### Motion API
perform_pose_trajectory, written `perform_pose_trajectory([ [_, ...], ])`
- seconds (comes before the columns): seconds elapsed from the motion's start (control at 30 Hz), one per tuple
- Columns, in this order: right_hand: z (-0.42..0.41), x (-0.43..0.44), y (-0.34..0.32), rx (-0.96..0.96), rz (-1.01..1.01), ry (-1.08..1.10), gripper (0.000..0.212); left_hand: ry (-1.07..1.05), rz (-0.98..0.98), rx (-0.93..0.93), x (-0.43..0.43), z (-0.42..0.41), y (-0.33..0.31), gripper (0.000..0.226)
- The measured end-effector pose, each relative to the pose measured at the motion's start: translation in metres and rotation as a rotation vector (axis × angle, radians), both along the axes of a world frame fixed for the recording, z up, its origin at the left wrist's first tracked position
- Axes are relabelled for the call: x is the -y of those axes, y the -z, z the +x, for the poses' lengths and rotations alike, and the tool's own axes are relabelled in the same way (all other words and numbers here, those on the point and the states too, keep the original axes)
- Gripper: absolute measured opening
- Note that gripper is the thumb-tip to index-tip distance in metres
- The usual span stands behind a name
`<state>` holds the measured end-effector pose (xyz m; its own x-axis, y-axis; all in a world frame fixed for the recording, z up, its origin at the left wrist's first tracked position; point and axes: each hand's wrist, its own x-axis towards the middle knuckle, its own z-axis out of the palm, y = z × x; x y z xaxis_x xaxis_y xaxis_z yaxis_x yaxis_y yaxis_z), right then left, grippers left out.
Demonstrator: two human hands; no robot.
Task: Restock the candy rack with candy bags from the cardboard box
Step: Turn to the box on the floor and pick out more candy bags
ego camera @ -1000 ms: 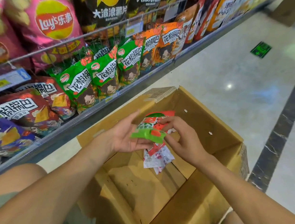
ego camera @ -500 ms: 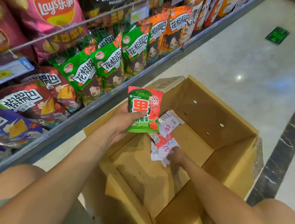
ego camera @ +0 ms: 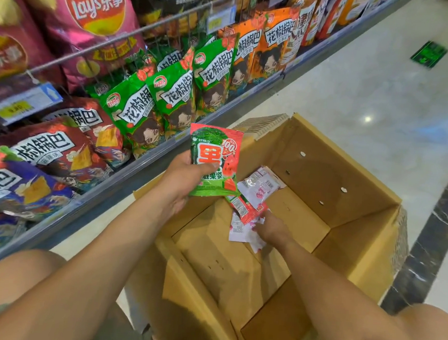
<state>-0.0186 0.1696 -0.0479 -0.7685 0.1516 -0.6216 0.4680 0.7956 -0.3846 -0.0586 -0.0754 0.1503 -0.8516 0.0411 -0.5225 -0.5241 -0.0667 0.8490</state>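
Gripping 1 green-and-red candy bag (ego camera: 214, 161) upright over the cardboard box (ego camera: 324, 177), the left hand (ego camera: 187, 179) now works alone in the head view. The right hand (ego camera: 270, 227) has let go and dropped onto the loose bags (ego camera: 259, 186) inside, its grip unclear. It is probably collecting another before shelving.

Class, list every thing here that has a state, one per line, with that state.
cardboard box, open, nearly empty
green candy bag, held upright
left hand, grips the green candy bag
loose candy bags, lying on the box bottom
right hand, down in the box, touching the loose candy bags
snack shelf, stocked
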Motion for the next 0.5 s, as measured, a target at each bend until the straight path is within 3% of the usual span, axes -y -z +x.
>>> perform_pose_trajectory([
  [0.07, 0.002, 0.001, 0.001, 0.114, 0.011, 0.026, 0.042, 0.002, 0.001, -0.005, 0.000, 0.000, -0.003, 0.020],
  [0.17, 0.008, 0.006, 0.012, 0.188, -0.129, 0.229, 0.045, 0.007, 0.007, -0.007, 0.002, 0.001, -0.004, 0.023],
  [0.27, 0.014, 0.005, 0.041, 0.105, -0.254, 0.360, 0.045, 0.007, -0.018, -0.020, 0.008, 0.002, -0.001, 0.023],
  [0.37, 0.015, -0.001, 0.075, -0.022, -0.281, 0.348, 0.047, 0.008, -0.026, -0.020, 0.012, 0.004, 0.002, 0.024],
  [0.5, 0.015, 0.019, 0.019, -0.108, -0.294, 0.263, 0.038, 0.000, -0.013, -0.020, 0.012, 0.002, 0.002, 0.023],
])
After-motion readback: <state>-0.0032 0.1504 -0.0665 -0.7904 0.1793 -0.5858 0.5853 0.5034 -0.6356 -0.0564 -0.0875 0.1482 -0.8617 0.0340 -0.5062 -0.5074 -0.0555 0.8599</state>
